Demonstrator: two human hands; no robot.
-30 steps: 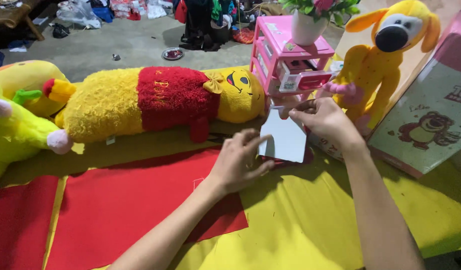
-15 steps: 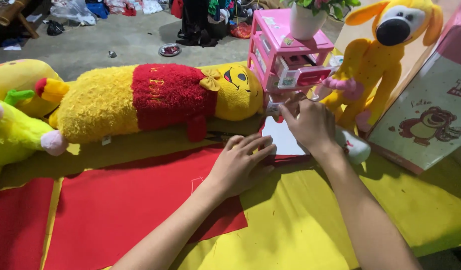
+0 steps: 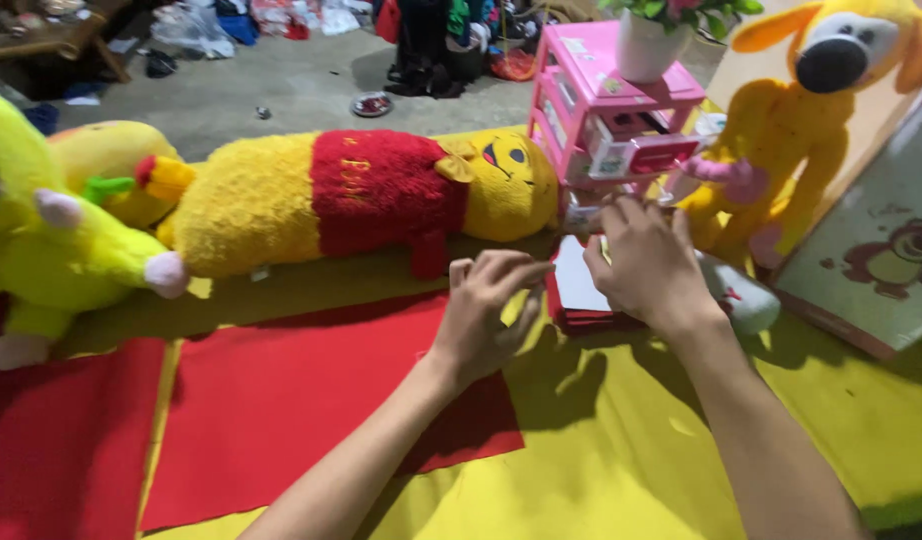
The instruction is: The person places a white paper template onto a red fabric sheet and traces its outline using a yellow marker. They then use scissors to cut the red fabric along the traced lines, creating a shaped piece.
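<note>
Yellow cloth (image 3: 621, 470) covers the work surface, with a red felt sheet (image 3: 311, 400) laid across its left and middle area and a concrete floor strewn with items beyond the far edge. A long yellow plush bear in a red shirt (image 3: 361, 195) lies along the far side; a pink drawer unit (image 3: 611, 110) stands far right with a white flower pot (image 3: 649, 45) on top. The right hand (image 3: 649, 265) rests palm-down, fingers curled, on a white sheet (image 3: 578, 275) that sits on a small stack of red pieces (image 3: 581, 318) just in front of the drawer unit. The left hand (image 3: 491, 310) hovers just left of the stack, fingers loosely bent and pinched narrow; whether it grips anything cannot be determined. Risk assessment: the stack sits close to the drawer unit, so a careless lift could knock the open drawers or tip the pot. Uneven finger pressure may crease the white sheet or slide the red pieces out of alignment. A grey-white soft object (image 3: 746, 300) near the right wrist could be swept aside.
</note>
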